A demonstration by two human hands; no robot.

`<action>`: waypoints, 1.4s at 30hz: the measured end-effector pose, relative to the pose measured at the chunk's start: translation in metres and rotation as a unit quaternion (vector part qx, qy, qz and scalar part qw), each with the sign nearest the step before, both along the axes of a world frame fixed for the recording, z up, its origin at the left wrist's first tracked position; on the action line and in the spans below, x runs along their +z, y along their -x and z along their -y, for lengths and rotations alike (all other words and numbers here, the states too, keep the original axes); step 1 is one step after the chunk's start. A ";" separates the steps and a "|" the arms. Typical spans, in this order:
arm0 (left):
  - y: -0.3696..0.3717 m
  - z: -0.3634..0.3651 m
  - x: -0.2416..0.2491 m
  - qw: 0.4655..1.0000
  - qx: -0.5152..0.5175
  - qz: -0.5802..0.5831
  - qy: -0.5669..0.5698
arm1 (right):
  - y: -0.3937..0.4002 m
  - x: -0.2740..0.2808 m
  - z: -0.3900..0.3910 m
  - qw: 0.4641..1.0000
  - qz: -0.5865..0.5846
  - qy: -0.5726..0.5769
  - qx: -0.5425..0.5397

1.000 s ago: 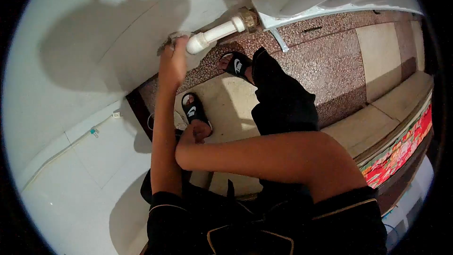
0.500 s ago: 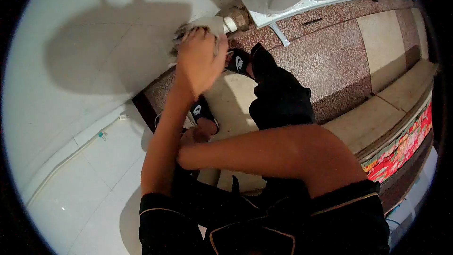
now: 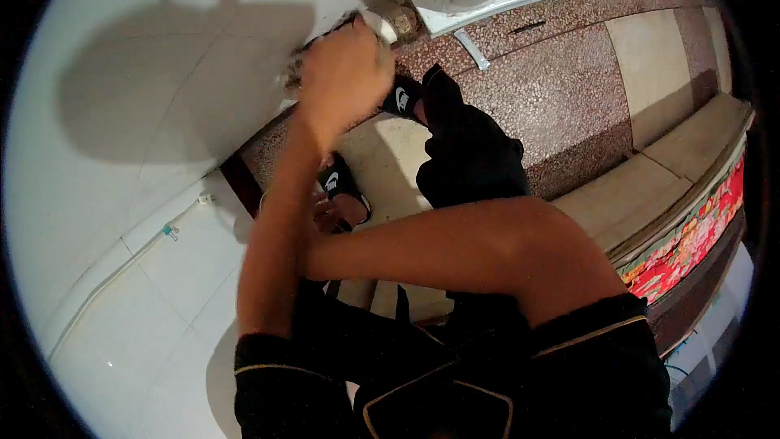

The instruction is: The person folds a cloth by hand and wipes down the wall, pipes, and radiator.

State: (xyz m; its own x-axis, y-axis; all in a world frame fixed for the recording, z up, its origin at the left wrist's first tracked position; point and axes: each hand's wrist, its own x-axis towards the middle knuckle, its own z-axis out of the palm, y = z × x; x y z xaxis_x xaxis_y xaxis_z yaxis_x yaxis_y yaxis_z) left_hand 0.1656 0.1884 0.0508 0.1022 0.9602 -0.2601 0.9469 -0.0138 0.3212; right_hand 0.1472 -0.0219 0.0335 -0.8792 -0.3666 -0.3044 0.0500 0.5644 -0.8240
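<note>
Head view: the left hand (image 3: 345,73) is partly curled beside the wall (image 3: 191,73), blurred; whether it grips anything cannot be determined. The white pipe (image 3: 383,28) shows just beyond its fingers, joined to a discoloured fitting (image 3: 404,23). The right hand (image 3: 327,213), lower, is partly hidden behind the left forearm (image 3: 276,252); grip and opening cannot be determined. Black slides (image 3: 400,97) lie below the left hand.
</note>
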 end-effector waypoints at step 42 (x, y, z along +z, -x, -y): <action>0.044 0.136 0.147 0.579 0.340 0.739 -0.064 | -0.118 0.012 -0.186 0.954 0.091 0.154 -0.242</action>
State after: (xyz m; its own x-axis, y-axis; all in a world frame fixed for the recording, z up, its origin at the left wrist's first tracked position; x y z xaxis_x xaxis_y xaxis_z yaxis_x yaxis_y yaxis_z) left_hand 0.1214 0.0519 0.1979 -0.2907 0.9107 -0.2934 -0.5588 0.0873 0.8247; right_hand 0.2650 0.1642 0.0452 -0.9109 -0.0275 -0.4117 0.4014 0.1722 -0.8996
